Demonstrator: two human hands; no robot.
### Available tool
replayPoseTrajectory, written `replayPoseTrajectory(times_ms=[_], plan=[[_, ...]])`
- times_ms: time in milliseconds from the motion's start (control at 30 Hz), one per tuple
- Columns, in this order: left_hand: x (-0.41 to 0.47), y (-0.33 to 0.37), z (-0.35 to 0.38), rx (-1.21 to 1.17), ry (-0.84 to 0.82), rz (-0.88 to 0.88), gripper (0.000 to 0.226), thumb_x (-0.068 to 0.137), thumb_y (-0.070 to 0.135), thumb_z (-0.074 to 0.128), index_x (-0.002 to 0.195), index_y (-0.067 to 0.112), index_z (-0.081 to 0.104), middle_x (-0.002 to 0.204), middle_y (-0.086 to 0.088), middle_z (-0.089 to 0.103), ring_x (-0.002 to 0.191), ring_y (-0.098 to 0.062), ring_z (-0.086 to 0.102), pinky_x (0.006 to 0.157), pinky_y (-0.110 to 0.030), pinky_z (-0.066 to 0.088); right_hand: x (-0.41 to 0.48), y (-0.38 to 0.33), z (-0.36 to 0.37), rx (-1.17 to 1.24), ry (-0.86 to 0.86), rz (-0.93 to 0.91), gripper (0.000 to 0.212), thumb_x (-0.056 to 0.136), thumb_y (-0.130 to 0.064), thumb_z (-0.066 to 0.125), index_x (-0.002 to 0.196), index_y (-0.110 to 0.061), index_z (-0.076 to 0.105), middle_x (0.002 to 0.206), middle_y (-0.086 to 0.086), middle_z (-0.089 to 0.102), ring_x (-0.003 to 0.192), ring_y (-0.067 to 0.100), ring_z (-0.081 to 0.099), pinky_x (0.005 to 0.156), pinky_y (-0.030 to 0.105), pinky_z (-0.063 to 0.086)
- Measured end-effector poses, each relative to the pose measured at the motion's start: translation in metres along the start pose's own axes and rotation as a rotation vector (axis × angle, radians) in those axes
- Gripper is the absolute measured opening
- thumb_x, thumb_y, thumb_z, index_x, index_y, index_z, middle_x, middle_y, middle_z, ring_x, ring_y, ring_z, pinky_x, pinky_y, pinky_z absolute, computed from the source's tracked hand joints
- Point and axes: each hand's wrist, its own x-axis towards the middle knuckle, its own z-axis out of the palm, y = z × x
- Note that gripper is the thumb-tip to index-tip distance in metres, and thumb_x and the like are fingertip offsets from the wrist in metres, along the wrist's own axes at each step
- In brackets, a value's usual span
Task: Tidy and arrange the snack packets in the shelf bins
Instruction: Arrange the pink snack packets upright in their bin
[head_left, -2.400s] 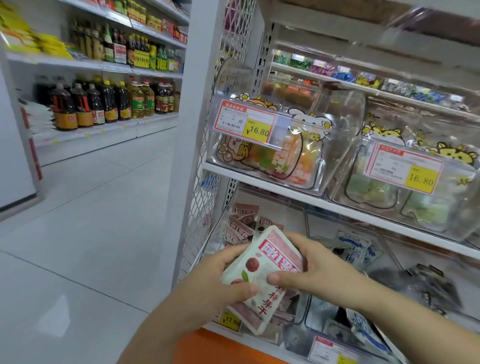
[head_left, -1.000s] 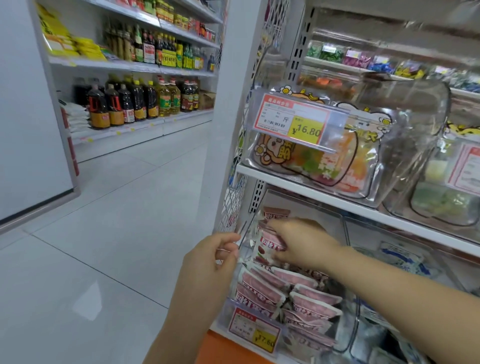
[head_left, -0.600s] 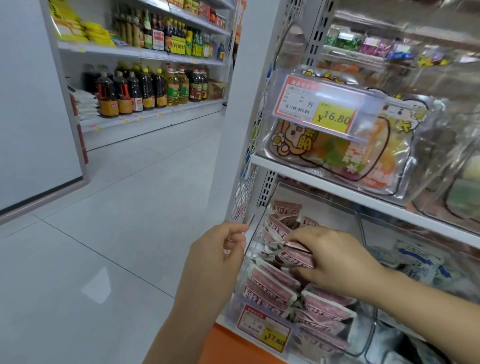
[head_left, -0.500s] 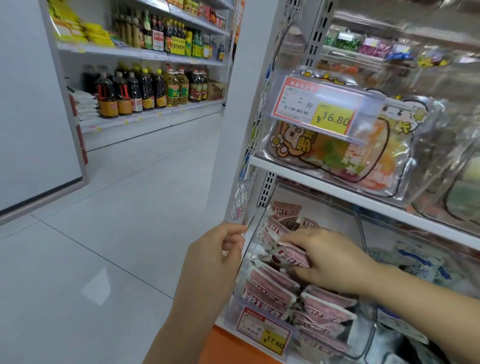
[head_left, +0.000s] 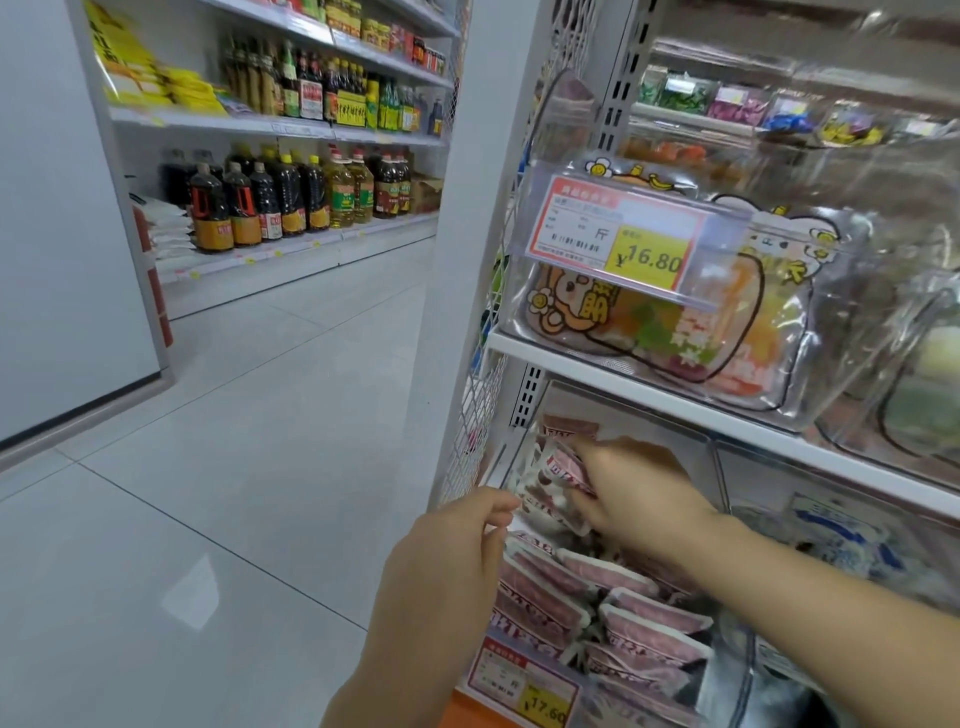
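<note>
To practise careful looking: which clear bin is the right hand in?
The lower-left bin with the 17.60 tag: the right hand grips a pink packet there; the others hold different snacks.

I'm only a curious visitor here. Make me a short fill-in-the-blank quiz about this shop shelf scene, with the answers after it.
1. The right hand grips a pink-and-white snack packet in the clear plastic bin on the ____ shelf.
2. The red-bordered price label on the cartoon-printed upper bin reads ¥____.
3. The small front label of the clear plastic bin reads ¥____.
4. The dark sauce bottles stand across the aisle, on the person's ____ side.

Missing words: lower; 16.80; 17.60; left.
</note>
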Motion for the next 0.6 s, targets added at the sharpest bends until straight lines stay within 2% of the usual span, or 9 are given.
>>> replayPoseTrajectory(times_ms=[100, 200, 267, 333, 367, 433, 500, 567, 600], plan=[[0.001, -0.001, -0.001, 0.002, -0.016, -0.013, 0.030, 0.096, 0.019, 0.050, 0.117, 0.039, 0.057, 0.090, 0.036, 0.054, 0.082, 0.014, 0.052, 0.074, -0.003, 0.038, -0.001, 0.009, 0.002, 0.045, -0.003, -0.035, 0.037, 0.090, -0.039, 0.052, 0.123, -0.025, 0.045, 0.097, 0.003, 0.065, 0.085, 0.024, 0.063, 0.070, 0.031, 0.050], [0.002, 0.001, -0.001, 0.002, -0.015, -0.019, 0.030, 0.095, 0.019, 0.051, 0.115, 0.040, 0.058, 0.087, 0.036, 0.053, 0.081, 0.015, 0.052, 0.074, -0.004, 0.039, 0.001, 0.010, 0.012, 0.072, -0.129, -0.244, 0.023, 0.089, -0.029, 0.057, 0.111, -0.025, 0.051, 0.098, -0.001, 0.063, 0.087, 0.021, 0.060, 0.075, 0.037, 0.050], [0.002, 0.002, -0.002, 0.002, -0.017, -0.027, 0.030, 0.095, 0.019, 0.051, 0.115, 0.040, 0.058, 0.089, 0.034, 0.054, 0.081, 0.015, 0.051, 0.074, -0.003, 0.038, 0.005, 0.017, 0.012, 0.098, -0.167, -0.253, 0.022, 0.091, -0.027, 0.055, 0.113, -0.027, 0.053, 0.096, -0.008, 0.060, 0.084, 0.014, 0.058, 0.073, 0.031, 0.047], [0.001, 0.003, -0.002, 0.001, -0.019, -0.038, 0.030, 0.095, 0.019, 0.050, 0.115, 0.041, 0.057, 0.090, 0.035, 0.053, 0.082, 0.016, 0.051, 0.075, -0.003, 0.039, 0.008, 0.025, 0.005, 0.186, -0.207, -0.155, 0.037, 0.094, -0.032, 0.053, 0.130, -0.032, 0.046, 0.094, -0.012, 0.054, 0.076, 0.005, 0.053, 0.066, 0.021, 0.042], [0.001, 0.003, -0.003, -0.002, -0.018, -0.042, 0.030, 0.095, 0.019, 0.050, 0.114, 0.042, 0.057, 0.090, 0.035, 0.053, 0.082, 0.015, 0.051, 0.077, -0.005, 0.040, 0.011, 0.027, 0.005, 0.165, -0.195, -0.135, 0.049, 0.093, -0.033, 0.054, 0.139, -0.033, 0.037, 0.092, -0.011, 0.053, 0.075, 0.007, 0.050, 0.065, 0.022, 0.040], [0.000, 0.003, -0.005, -0.015, -0.013, -0.052, 0.029, 0.095, 0.020, 0.051, 0.113, 0.042, 0.057, 0.090, 0.035, 0.053, 0.084, 0.013, 0.053, 0.081, -0.009, 0.043, 0.015, 0.030, 0.006, 0.059, -0.188, -0.123, 0.063, 0.091, -0.034, 0.059, 0.145, -0.032, 0.027, 0.082, -0.008, 0.045, 0.071, 0.009, 0.045, 0.063, 0.024, 0.035], [0.000, 0.004, -0.006, -0.023, -0.012, -0.056, 0.029, 0.095, 0.020, 0.050, 0.112, 0.043, 0.056, 0.091, 0.035, 0.054, 0.085, 0.012, 0.053, 0.082, -0.011, 0.044, 0.017, 0.029, 0.010, 0.116, -0.197, -0.102, 0.066, 0.090, -0.034, 0.061, 0.146, -0.031, 0.026, 0.075, -0.008, 0.044, 0.063, 0.006, 0.042, 0.056, 0.022, 0.033], [0.001, 0.005, -0.006, -0.029, -0.012, -0.050, 0.028, 0.096, 0.021, 0.050, 0.113, 0.043, 0.056, 0.093, 0.034, 0.055, 0.086, 0.011, 0.054, 0.083, -0.011, 0.044, 0.019, 0.026, 0.018, 0.200, -0.185, -0.096, 0.070, 0.087, -0.033, 0.065, 0.146, -0.028, 0.028, 0.080, -0.002, 0.054, 0.060, -0.001, 0.039, 0.052, 0.013, 0.032], [0.001, 0.005, -0.006, -0.035, -0.012, -0.050, 0.028, 0.096, 0.021, 0.050, 0.114, 0.042, 0.056, 0.093, 0.033, 0.055, 0.086, 0.011, 0.054, 0.082, -0.011, 0.044, 0.021, 0.025, 0.021, 0.252, -0.181, -0.073, 0.074, 0.085, -0.032, 0.066, 0.147, -0.025, 0.027, 0.093, 0.005, 0.060, 0.060, -0.005, 0.035, 0.050, 0.010, 0.032]])
